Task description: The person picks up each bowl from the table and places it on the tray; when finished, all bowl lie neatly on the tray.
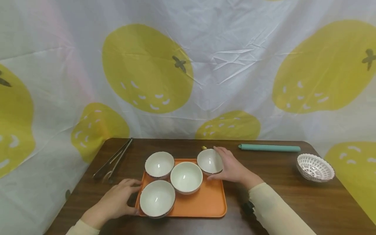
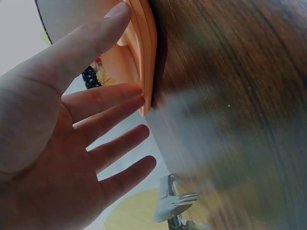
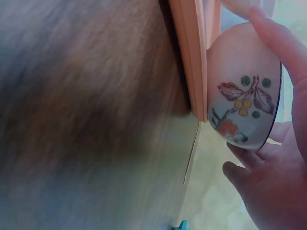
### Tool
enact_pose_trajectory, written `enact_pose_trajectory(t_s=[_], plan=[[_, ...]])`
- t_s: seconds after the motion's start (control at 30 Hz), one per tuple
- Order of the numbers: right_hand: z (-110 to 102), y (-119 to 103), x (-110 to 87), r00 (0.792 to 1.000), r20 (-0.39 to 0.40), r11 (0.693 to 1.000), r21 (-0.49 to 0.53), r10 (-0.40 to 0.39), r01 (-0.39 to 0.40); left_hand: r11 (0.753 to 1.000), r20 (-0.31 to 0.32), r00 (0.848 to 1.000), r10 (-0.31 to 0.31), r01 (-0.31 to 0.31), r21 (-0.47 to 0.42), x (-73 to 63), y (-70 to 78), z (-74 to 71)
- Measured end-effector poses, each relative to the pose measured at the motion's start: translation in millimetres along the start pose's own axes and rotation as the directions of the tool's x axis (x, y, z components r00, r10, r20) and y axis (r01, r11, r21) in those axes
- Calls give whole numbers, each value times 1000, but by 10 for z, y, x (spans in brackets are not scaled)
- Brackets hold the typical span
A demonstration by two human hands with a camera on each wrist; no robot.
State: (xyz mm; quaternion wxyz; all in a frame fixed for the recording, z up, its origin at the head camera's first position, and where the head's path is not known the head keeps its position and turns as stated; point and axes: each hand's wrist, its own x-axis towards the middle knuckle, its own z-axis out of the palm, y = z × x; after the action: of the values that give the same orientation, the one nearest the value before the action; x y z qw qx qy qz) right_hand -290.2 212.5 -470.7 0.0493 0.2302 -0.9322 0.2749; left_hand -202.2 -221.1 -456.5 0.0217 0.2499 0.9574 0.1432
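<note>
Several white bowls stand on an orange tray (image 1: 211, 202) in the head view. My right hand (image 1: 233, 168) grips the bowl at the tray's back right corner (image 1: 210, 160), thumb on its near side and fingers round the far side. In the right wrist view, that bowl (image 3: 244, 91) shows a painted leaf and fruit pattern. My left hand (image 1: 117, 199) lies along the tray's left edge, fingers spread and fairly straight, fingertips right at the rim in the left wrist view. Near it are the front left bowl (image 1: 157, 198) and back left bowl (image 1: 159, 164). Another bowl (image 1: 186, 177) sits in the middle.
Metal tongs (image 1: 120, 158) lie on the brown table (image 1: 264, 163) at the back left. A long teal stick-shaped thing (image 1: 270, 148) lies at the back right, and a white openwork basket (image 1: 315, 167) stands near the right edge. A fruit-print cloth (image 1: 229, 81) hangs behind.
</note>
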Motion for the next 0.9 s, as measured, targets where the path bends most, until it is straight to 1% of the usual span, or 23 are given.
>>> enact_pose_trajectory(t_s=[0.17, 0.33, 0.4, 0.63, 0.77, 0.9], plan=[[-53, 51, -108, 1000, -1, 1000, 25, 3, -3, 1000, 2, 1000, -4, 4, 1, 5, 13, -8], [-229, 123, -329, 999, -22, 999, 25, 42, -41, 1000, -7, 1000, 10, -10, 10, 0, 7, 4], [-321, 179, -429, 997, -49, 999, 9, 53, -53, 1000, -7, 1000, 17, -17, 14, -4, 2, 1], [-689, 464, -786, 987, -152, 994, -83, 54, -68, 1000, 0, 1000, 4, -4, 7, -7, -6, 6], [-876, 668, -1046, 973, -220, 984, -143, 72, -106, 1000, 0, 1000, 6, -6, 0, -4, 1, 21], [-1004, 861, -1248, 951, -304, 978, -177, 50, -108, 1000, -14, 1000, 8, -8, 9, -1, -5, 17]])
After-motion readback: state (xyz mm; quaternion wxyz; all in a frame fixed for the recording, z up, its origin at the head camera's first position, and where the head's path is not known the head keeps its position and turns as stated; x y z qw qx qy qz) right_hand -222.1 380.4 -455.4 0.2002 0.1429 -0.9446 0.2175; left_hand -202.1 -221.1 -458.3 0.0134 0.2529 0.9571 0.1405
